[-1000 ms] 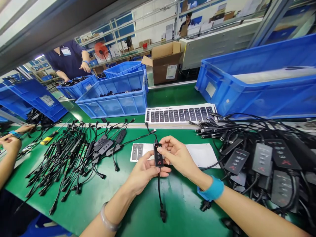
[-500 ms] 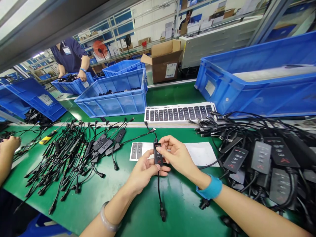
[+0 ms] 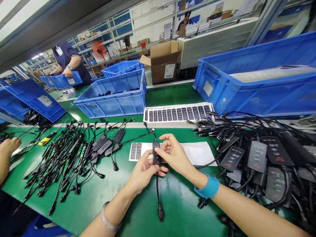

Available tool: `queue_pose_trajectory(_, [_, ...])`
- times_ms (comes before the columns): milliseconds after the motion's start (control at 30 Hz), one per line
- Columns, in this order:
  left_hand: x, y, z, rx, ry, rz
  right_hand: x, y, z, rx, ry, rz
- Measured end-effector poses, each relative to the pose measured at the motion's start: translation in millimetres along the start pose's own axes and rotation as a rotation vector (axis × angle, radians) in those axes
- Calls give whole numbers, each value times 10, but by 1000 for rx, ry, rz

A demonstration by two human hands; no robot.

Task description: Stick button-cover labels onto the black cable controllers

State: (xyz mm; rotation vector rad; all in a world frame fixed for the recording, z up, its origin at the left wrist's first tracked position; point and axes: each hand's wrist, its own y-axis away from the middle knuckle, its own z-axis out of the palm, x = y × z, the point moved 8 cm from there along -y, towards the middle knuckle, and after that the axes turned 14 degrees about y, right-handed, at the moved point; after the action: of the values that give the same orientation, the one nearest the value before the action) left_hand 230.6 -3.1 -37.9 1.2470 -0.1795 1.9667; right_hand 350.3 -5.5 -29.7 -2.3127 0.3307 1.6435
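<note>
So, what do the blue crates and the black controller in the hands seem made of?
The blue crates look like moulded plastic: ribbed walls, soft shine. The black controller is probably matte plastic, with printed markings, though the look leaves that open.

Logging for you, operator: past your green workbench (image 3: 172, 95), a co-worker (image 3: 69, 59) lifts a blue crate (image 3: 60, 80), an open cardboard box (image 3: 163, 62) stands behind a second blue crate (image 3: 108, 102), and an orange fan (image 3: 99, 50) sits farther back.

The inline controller (image 3: 156, 154) at lower centre is matt black plastic, the backing sheet (image 3: 198, 153) behind it smooth white paper, the crate (image 3: 247, 98) at right glossy blue plastic, and the box (image 3: 160, 65) at top centre brown cardboard.
</note>
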Motion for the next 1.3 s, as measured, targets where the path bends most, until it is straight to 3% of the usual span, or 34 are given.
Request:
queue_pose_trajectory(100, [3, -15, 8, -19, 2, 7, 5, 7, 35, -39, 22, -19])
queue_pose_trajectory(267, [-27, -43, 20, -64, -22, -7, -36, 43, 214, -261, -41, -40])
queue_pose_trajectory(567, [-253, -105, -30, -72, 38, -68, 32, -26, 49, -104, 37, -6])
queue_pose_trajectory(733, [-333, -247, -137, -76, 64, -8, 52, 2, 107, -111, 103, -129])
queue_pose_trajectory(867, [-317, -278, -167, -60, -49, 40, -41, 47, 132, -45, 279, -178])
queue_pose_trajectory(967, [-264, -232, -119, -74, -97, 57, -176, 16, 84, -67, 373, -199])
queue_pose_trajectory(1033, [-196, -158, -58, -91, -169, 85, -248, -53, -153, -60, 434, -203])
queue_pose_trajectory(1133, [-21, 15, 50, -114, -355, 206, -318, -125, -946, 67, 626, -184])
queue_pose_trajectory(1233, [118, 190, 205, -195, -756, 396, -353, -42, -1860, 200, 1065, -2])
queue_pose_trajectory(1300, [65, 228, 273, -266, -998, 429, -474, 59, -2183, 287, 1384, 102])
